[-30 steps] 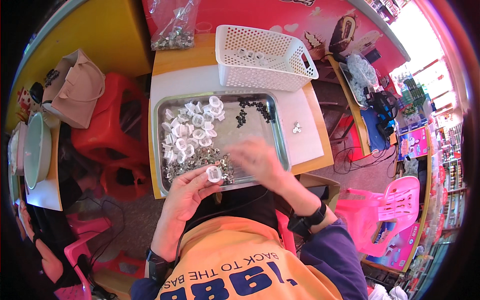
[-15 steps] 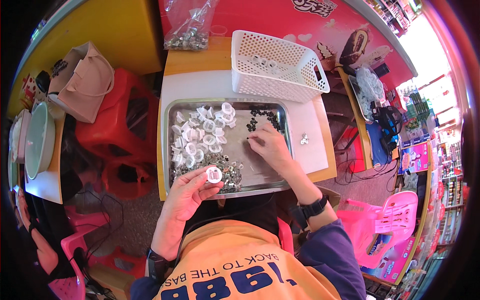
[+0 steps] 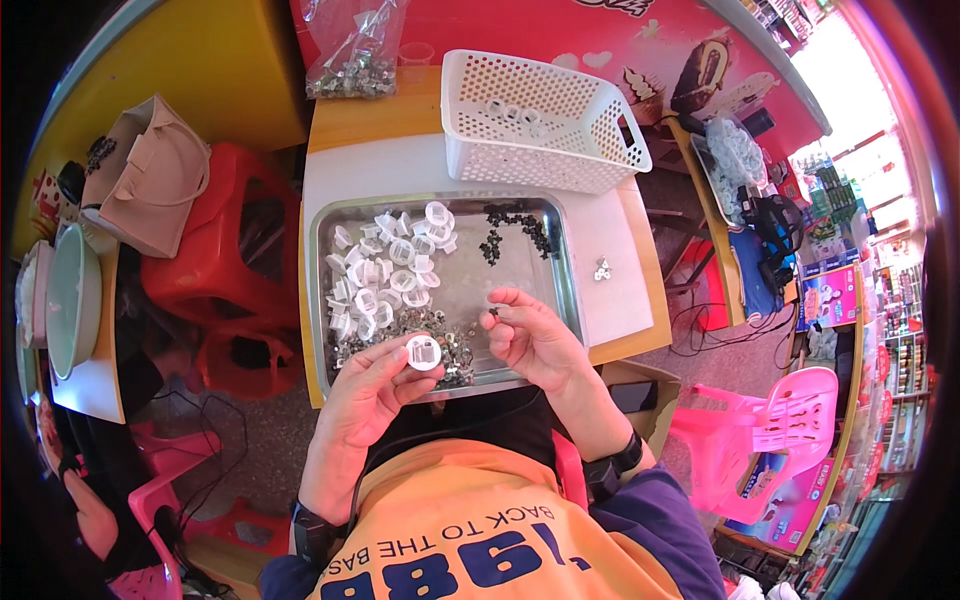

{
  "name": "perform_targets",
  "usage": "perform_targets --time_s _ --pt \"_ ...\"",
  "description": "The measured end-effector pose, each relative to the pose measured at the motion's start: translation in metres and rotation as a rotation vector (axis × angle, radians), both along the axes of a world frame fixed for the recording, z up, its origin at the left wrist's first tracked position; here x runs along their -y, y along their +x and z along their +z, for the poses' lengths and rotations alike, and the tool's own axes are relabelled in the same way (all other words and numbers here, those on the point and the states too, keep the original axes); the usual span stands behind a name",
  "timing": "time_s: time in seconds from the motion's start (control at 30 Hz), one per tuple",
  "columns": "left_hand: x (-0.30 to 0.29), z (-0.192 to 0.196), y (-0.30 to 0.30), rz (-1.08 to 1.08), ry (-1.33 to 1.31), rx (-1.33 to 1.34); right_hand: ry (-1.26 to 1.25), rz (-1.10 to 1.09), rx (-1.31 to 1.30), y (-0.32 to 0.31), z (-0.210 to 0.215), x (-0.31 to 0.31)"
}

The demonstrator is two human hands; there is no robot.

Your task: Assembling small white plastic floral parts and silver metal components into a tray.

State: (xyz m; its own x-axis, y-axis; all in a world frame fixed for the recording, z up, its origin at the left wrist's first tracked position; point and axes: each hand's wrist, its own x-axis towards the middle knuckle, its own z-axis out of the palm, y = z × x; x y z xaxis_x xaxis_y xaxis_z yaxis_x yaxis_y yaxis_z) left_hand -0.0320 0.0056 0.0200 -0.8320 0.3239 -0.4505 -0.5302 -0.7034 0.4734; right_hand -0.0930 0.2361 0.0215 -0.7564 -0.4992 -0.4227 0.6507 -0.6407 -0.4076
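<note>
My left hand (image 3: 378,380) is closed on a round white plastic piece (image 3: 423,352), its face with a rectangular recess turned up. To its right, over the metal tray (image 3: 572,300), my right hand (image 3: 535,338) pinches a small black part (image 3: 494,312), mostly hidden by the fingertips. In the tray's left half lie many white plastic pieces (image 3: 385,262) of the same sort. Below them is a heap of small shiny metal parts (image 3: 440,330), partly behind my left hand. Small black parts (image 3: 515,225) are scattered at the tray's far right.
Behind the tray stands a white perforated basket (image 3: 540,165) with a few white pieces inside. A clear bag of metal parts (image 3: 352,72) sits at the table's far left. A few metal bits (image 3: 602,268) lie right of the tray. A pink chair (image 3: 760,440) stands at right.
My right hand has drawn back from the black parts toward my left hand, now with a small black part between its fingertips. My left hand keeps holding the white piece.
</note>
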Motion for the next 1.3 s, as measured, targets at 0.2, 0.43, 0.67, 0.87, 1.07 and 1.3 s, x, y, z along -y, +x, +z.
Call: perform_targets --time_s 0.2,0.43,0.67,0.87,1.07,1.3 --pt "0.0 0.002 0.003 -0.012 -0.007 -0.02 0.233 0.052 -0.155 0.012 0.011 0.007" --pt "-0.002 0.006 0.004 -0.07 0.021 -0.056 0.157 0.06 -0.197 0.024 0.015 0.011" --pt "0.002 -0.005 0.006 -0.104 0.067 -0.046 0.083 0.078 -0.163 0.029 0.01 0.015" --pt "0.002 -0.006 0.007 -0.056 0.086 -0.016 0.171 0.118 -0.099 0.032 0.018 0.02" --pt "0.0 -0.004 0.008 -0.086 0.089 -0.011 0.32 0.143 -0.241 0.037 0.015 0.027" --pt "0.0 -0.003 0.009 -0.088 0.101 0.001 0.903 0.089 -0.987 0.038 0.033 0.037"
